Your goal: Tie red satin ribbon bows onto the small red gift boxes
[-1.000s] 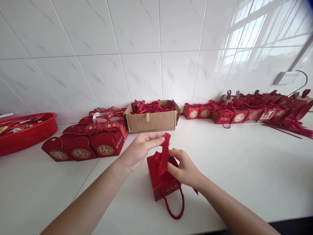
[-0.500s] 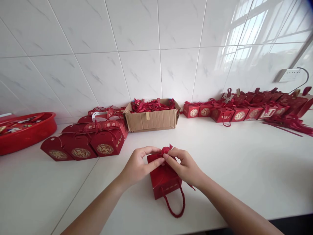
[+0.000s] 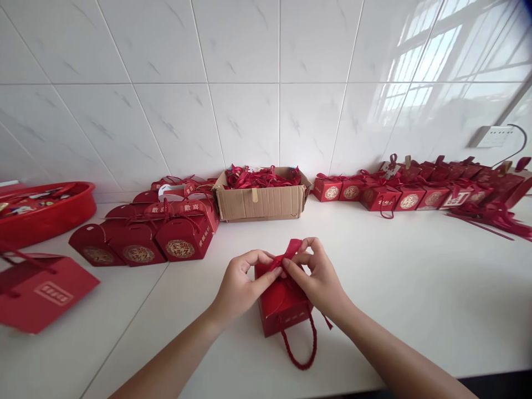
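Observation:
A red gift box [image 3: 286, 302] with a twisted rope handle [image 3: 305, 363] stands on the white table in front of me. Over its top, my left hand [image 3: 245, 280] pinches a red ribbon [image 3: 294, 247] between thumb and forefinger. My right hand [image 3: 318, 274] grips the same ribbon just to the right, thumb close to the left thumb. A loop of ribbon rises between the fingers. One ribbon end hangs at the box's right side. The fingers partly hide where the ribbon crosses.
A cardboard box [image 3: 260, 204] full of red ribbons stands against the tiled wall. Red gift boxes [image 3: 179, 238] are grouped at left, near a red basin [image 3: 78, 208]. Tied boxes [image 3: 409, 199] line the right, beside loose ribbons [image 3: 486, 217]. Another red box [image 3: 54, 291] appears at far left.
The ribbon loop stands taller and wider, and my right fingers have lifted and spread around it. A red box has come into view at the left edge, blurred. The view has shifted slightly.

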Available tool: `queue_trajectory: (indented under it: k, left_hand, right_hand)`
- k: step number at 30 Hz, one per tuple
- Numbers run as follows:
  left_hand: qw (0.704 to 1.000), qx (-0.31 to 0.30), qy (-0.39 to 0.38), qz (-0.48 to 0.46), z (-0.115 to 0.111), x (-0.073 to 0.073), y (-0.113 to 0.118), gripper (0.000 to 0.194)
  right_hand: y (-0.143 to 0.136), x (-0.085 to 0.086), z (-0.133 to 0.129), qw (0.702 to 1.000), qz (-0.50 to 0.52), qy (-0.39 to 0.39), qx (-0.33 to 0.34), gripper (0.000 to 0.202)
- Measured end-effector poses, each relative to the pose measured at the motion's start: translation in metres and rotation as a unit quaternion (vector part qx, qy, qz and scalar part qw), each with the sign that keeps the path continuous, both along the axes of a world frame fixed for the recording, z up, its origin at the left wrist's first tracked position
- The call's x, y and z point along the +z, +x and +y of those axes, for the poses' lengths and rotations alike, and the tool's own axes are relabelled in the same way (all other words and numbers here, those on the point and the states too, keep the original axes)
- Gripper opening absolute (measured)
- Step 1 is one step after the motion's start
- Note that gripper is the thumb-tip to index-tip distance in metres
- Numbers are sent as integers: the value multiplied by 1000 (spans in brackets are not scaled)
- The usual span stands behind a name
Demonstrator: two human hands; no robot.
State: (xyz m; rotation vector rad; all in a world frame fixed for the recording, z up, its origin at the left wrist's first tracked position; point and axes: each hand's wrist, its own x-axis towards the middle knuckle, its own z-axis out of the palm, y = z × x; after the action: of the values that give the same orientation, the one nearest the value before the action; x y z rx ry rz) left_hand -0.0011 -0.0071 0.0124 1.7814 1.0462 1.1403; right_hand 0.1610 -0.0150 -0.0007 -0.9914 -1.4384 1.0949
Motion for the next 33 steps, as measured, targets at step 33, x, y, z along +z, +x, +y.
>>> queue_trajectory:
  k: [33]
  left_hand:
    - [991,57,121,27,15,-8,4,9]
  right_hand:
    - [15,1,2,981,84,-94,145,21]
